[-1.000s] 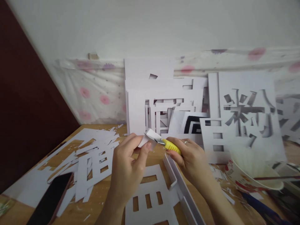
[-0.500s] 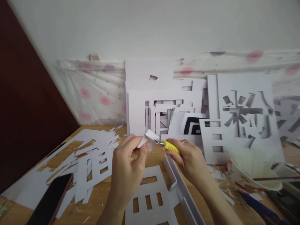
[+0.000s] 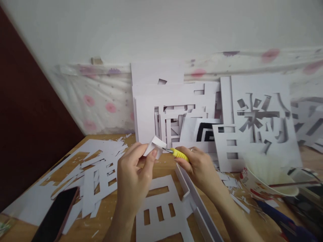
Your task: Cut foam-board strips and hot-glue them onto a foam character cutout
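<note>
Two bare hands work above the wooden surface (image 3: 164, 167) on my feed, and I take them from the left. The left hand (image 3: 135, 168) pinches a small folded white card piece (image 3: 155, 141) between thumb and forefinger, in mid-air near the middle of the view; I would want that hold firm just behind the fold, thumb clear of the blade's path, so the card doesn't flex. The right hand (image 3: 198, 164) has its fingers wrapped round a yellow-handled craft knife (image 3: 180, 154), its metal tip at the card's right edge; whether it bites in I can't tell. Short, light strokes at a low angle should, I judge, spare the corner better than one hard push. Counting across the same way, I get one phone (image 3: 57, 215) lying beside a heap of white paper offcuts (image 3: 87, 188) too tangled to number; one flat cut-out sheet (image 3: 153, 201) with a row of three small upright slots; one propped sheet (image 3: 264, 85) carrying a cut-out character; one red-patterned bowl (image 3: 252, 183) with one thin stick (image 3: 292, 184) across its rim; and one dark blue tool (image 3: 277, 215), partly hidden in shadow.
</note>
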Demonstrator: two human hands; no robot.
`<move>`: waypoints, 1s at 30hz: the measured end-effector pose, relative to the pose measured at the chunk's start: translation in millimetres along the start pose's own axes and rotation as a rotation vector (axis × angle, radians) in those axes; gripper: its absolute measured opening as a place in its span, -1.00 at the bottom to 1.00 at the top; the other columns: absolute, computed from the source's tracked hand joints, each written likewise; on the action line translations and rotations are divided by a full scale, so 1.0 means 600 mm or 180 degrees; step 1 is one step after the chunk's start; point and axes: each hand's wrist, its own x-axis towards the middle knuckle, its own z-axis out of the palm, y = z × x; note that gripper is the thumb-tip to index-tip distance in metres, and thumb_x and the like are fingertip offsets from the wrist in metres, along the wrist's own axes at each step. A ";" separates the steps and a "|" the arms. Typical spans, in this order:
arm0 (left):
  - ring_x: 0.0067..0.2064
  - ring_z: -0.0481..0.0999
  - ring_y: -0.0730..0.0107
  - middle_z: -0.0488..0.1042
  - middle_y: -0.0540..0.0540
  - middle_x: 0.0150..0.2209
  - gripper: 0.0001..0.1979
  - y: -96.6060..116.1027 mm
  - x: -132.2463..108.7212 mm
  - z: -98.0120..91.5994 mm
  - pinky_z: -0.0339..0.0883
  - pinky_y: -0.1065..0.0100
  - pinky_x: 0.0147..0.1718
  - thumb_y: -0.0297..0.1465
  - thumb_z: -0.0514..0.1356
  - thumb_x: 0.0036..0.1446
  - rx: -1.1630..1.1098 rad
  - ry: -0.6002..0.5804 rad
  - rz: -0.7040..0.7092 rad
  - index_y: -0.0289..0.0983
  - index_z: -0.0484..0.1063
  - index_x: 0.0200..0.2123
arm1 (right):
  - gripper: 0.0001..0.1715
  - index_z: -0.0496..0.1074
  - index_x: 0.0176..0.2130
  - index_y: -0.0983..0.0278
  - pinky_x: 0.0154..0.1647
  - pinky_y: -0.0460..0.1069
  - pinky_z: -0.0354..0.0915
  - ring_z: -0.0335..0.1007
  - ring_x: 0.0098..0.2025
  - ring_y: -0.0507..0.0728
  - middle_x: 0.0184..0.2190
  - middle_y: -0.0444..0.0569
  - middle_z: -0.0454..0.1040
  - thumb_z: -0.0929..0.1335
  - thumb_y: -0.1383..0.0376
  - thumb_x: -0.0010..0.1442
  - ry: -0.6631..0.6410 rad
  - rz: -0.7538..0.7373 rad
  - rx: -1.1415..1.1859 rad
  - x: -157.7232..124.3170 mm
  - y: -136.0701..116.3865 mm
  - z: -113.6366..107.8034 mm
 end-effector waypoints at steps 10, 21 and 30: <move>-0.43 0.44 0.40 0.42 0.02 -0.49 -0.79 0.003 0.005 -0.019 0.27 0.42 -0.49 -0.32 0.18 0.21 0.0147 0.0217 0.0106 -0.22 0.46 -0.47 | -0.21 0.49 -0.32 0.27 -0.50 -0.08 -0.02 0.23 -0.55 0.06 -0.65 -0.10 0.36 0.01 -0.18 0.36 -0.0043 0.0025 -0.0051 0.001 -0.004 0.007; -0.43 0.47 0.43 0.38 0.05 -0.51 -0.77 0.005 0.001 -0.025 0.29 0.44 -0.45 -0.31 0.21 0.21 0.0114 0.0374 0.0048 -0.22 0.43 -0.49 | -0.22 0.50 -0.30 0.26 -0.49 -0.08 -0.01 0.27 -0.52 0.07 -0.63 -0.09 0.38 0.02 -0.19 0.35 -0.0110 0.0021 -0.0112 -0.002 -0.002 0.009; -0.51 0.40 0.47 0.42 0.04 -0.57 -0.79 0.005 0.002 -0.039 0.26 0.48 -0.55 -0.29 0.25 0.15 0.0168 0.0615 0.0017 -0.23 0.50 -0.50 | -0.23 0.48 -0.31 0.25 -0.48 -0.07 0.01 0.30 -0.51 0.10 -0.64 -0.09 0.40 0.01 -0.17 0.36 -0.0158 -0.0090 -0.0204 -0.001 0.001 0.009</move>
